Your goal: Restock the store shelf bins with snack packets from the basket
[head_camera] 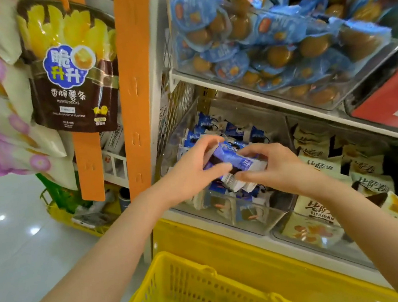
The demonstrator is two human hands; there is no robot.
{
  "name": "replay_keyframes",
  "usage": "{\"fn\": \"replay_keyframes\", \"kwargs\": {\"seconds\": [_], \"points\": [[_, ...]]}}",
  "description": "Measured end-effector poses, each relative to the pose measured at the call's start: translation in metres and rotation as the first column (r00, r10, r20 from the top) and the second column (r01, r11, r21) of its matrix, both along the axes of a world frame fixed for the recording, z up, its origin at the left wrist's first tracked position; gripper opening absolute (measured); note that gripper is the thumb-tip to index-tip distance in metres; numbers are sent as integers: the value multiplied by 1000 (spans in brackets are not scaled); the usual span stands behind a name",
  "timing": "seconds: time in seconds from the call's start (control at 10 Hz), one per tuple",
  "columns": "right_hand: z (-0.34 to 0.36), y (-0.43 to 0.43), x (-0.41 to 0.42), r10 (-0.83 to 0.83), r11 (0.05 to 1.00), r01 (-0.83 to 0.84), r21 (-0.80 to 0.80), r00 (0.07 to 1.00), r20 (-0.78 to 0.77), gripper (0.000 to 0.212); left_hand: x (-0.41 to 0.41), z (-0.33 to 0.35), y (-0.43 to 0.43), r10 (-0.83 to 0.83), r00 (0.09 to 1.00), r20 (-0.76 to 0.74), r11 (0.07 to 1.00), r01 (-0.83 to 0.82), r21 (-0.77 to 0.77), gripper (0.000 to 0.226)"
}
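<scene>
I take this as the placing step. My left hand and right hand hold a bundle of small blue-and-white foil snack packets between them, just above the clear plastic shelf bin on the lower shelf, which already holds packets of the same kind. The left hand's fingers curl over the top of the bundle with the thumb underneath. The right hand pinches its white crimped end between thumb and fingertips.

The next move, as I judge it, is to lower the bundle into the bin and let both hands go together, so the packets settle on the pile and do not slide over the front wall. They look slick and loosely stacked, so letting go on one side only could fan them out.

The yellow perforated plastic basket sits below, at the foot of the shelf. The floor I can see through it looks bare, but its near side is cut off by the frame edge, so I cannot say whether it is empty.

Much is unclear to me. My hands cover the middle of the bundle, so I cannot count the packets. Their print is blurred. The back of the bin is shadowed under the upper shelf. The neighbouring bin of cream-coloured packets runs off the right edge.
</scene>
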State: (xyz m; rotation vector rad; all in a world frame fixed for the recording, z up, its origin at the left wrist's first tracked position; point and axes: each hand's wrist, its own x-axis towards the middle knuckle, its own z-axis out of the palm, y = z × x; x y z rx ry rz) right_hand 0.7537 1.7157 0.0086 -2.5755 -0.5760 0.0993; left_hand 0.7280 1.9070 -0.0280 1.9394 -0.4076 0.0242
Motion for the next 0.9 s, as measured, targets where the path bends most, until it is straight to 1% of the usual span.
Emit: {"fn": "replay_keyframes", "kwargs": {"seconds": [0.1,0.2,0.3,0.4,0.5,0.6,0.7,0.8,0.9], "points": [[-13,-3,13,-76,997,76,-12,997,2,51,21,-5,10,146,989,0,989,-146,33,45],[-28,-6,20,-16,995,12,-95,999,-43,53,40,-17,15,206,975,-80,955,-183,232,43],[-37,-6,21,60,990,-80,-118,984,-165,49,56,-20,11,208,976,-68,880,-156,449,29],[-46,-2,17,102,993,-113,-43,973,-205,44,59,-19,12,130,990,-53,866,-87,492,11],[-51,6,14,59,998,-54,38,987,-149,37,57,-21,14,57,998,7,888,-54,456,8],[-52,14,13,13,994,3,111,990,-143,18,56,-11,13,87,993,85,928,-112,355,15],[-53,16,14,-9,997,17,71,993,-118,8,62,-4,15,31,969,246,859,-152,489,9],[-54,16,8,-34,998,40,39,990,-138,16,61,-11,13,-8,988,157,807,-86,584,6],[-53,13,-1,-35,999,36,14,995,-92,31,61,-12,8,66,987,144,799,-139,585,18]]}}
